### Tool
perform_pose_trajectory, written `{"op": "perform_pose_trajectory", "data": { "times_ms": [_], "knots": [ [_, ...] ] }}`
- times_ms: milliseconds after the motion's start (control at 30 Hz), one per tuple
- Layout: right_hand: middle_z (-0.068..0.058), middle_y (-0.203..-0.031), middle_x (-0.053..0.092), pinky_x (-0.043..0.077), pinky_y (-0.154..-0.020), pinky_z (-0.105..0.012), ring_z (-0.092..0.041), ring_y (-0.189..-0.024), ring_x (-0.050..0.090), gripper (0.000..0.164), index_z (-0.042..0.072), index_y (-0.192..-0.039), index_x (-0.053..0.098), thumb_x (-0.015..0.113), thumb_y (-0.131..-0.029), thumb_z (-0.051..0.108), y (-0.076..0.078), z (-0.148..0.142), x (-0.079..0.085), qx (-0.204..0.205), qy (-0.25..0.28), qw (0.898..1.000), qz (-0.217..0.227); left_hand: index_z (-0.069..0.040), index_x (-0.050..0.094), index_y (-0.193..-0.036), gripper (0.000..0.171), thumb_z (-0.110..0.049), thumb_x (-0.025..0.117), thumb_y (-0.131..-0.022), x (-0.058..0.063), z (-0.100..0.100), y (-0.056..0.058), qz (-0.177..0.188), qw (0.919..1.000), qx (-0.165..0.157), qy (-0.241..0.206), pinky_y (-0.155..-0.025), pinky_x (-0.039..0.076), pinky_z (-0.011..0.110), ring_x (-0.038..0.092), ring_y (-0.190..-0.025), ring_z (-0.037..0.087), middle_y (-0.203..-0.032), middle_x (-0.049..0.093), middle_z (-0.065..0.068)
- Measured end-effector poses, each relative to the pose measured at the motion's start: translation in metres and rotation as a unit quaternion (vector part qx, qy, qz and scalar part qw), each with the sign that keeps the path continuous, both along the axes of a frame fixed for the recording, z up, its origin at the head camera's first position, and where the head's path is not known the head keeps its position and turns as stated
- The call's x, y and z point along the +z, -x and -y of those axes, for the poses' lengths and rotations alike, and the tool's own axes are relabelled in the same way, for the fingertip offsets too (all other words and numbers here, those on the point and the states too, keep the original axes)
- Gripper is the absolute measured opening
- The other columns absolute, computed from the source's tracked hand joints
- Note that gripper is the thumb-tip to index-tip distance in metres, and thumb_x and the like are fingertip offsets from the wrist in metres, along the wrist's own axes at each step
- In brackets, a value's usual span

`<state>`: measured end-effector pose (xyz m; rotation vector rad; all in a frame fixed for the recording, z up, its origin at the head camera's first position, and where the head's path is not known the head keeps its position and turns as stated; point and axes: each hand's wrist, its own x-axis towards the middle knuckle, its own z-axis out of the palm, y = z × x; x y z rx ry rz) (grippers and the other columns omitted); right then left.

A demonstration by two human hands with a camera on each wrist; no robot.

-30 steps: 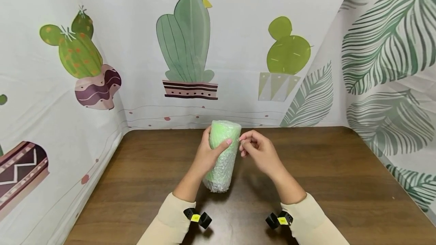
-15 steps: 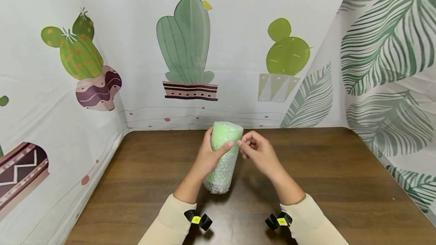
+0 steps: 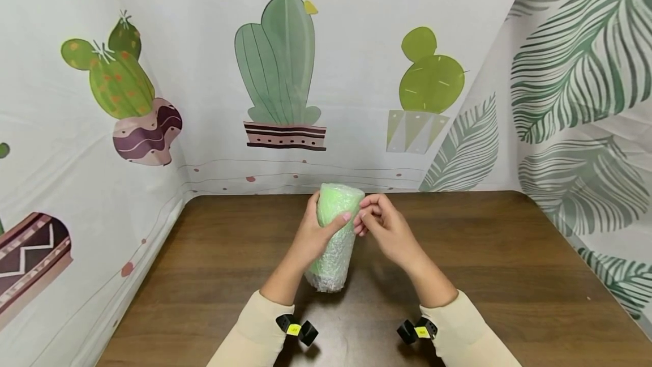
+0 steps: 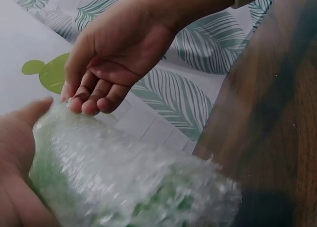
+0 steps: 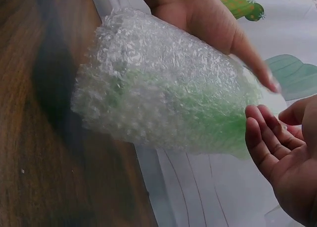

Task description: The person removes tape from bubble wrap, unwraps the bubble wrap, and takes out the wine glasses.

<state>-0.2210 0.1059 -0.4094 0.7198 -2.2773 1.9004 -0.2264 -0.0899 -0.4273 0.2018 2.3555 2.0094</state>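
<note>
A bubble-wrapped green cylinder (image 3: 333,256) stands tilted over the middle of the table, its wrapped lower end towards me. My left hand (image 3: 314,230) grips its upper part from the left, thumb across the near side and the other fingers mostly hidden behind. At the upper right edge is my right hand (image 3: 385,226), fingers curled. In the left wrist view, the thumb and index tip of the right hand (image 4: 116,58) pinch at the edge of the bubble wrap (image 4: 109,157). The right wrist view shows clear bubble wrap (image 5: 148,53) over the green surface.
The brown wooden table (image 3: 489,276) reaches back to a white cloth backdrop (image 3: 356,72) printed with cacti and leaves. Each sleeve carries a black wrist camera, the left camera (image 3: 307,333) and the right camera (image 3: 407,331), both low over the table.
The wrapped cylinder and left hand have shifted slightly right and towards me. The right hand's fingertips have moved in from beside the cylinder to its upper right edge.
</note>
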Motion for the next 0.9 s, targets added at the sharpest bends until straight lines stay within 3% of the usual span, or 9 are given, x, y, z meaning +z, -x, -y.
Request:
{"op": "perform_pose_trajectory", "data": {
  "times_ms": [300,433,600,700,900],
  "knots": [
    [-0.025,-0.089,0.063,0.06,-0.069,-0.031,-0.016,-0.074,0.067,0.014,-0.006,-0.114,0.049,0.045,-0.106,0.004,0.001,-0.002,0.003,-0.019,0.022,0.999,-0.013,-0.03,0.026,-0.156,0.066,-0.039,0.058,-0.099,0.006,0.01,0.005,0.006,0.9987,-0.03,-0.041,-0.087,0.053,0.04,0.062,-0.108,0.03,-0.141,0.054,0.02],
    [-0.026,-0.088,0.061,0.059,-0.069,-0.03,-0.017,-0.073,0.067,0.015,-0.008,-0.114,0.048,0.044,-0.106,0.004,0.001,-0.004,0.003,-0.013,0.04,0.999,-0.009,-0.03,0.026,-0.155,0.066,-0.036,0.06,-0.099,0.007,0.014,0.005,0.007,0.9964,-0.045,-0.072,-0.088,0.053,0.037,0.062,-0.108,0.028,-0.14,0.054,0.018],
    [-0.024,-0.087,0.059,0.059,-0.069,-0.03,-0.016,-0.071,0.066,0.016,-0.008,-0.115,0.049,0.043,-0.105,0.004,0.001,-0.005,0.005,-0.008,0.06,0.998,0.005,-0.025,0.029,-0.157,0.071,-0.031,0.064,-0.095,0.006,0.016,0.005,0.012,0.9922,-0.065,-0.106,-0.091,0.053,0.037,0.056,-0.115,0.028,-0.149,0.043,0.015],
    [-0.023,-0.087,0.059,0.059,-0.069,-0.03,-0.016,-0.071,0.065,0.016,-0.008,-0.114,0.049,0.043,-0.105,0.004,0.001,-0.005,0.006,-0.01,0.063,0.998,0.012,-0.024,0.03,-0.157,0.072,-0.03,0.065,-0.094,0.006,0.015,0.002,0.021,0.9895,-0.079,-0.119,-0.086,0.055,0.038,0.057,-0.111,0.027,-0.152,0.035,0.014],
    [-0.022,-0.086,0.058,0.06,-0.069,-0.032,-0.017,-0.071,0.065,0.014,-0.007,-0.111,0.05,0.043,-0.105,0.004,0.001,-0.004,0.005,-0.019,0.064,0.998,0.017,-0.029,0.027,-0.154,0.069,-0.028,0.063,-0.095,0.005,0.011,0.0,0.005,0.9854,-0.107,-0.132,-0.083,0.056,0.039,0.06,-0.105,0.024,-0.139,0.045,0.018]
  ]
}}
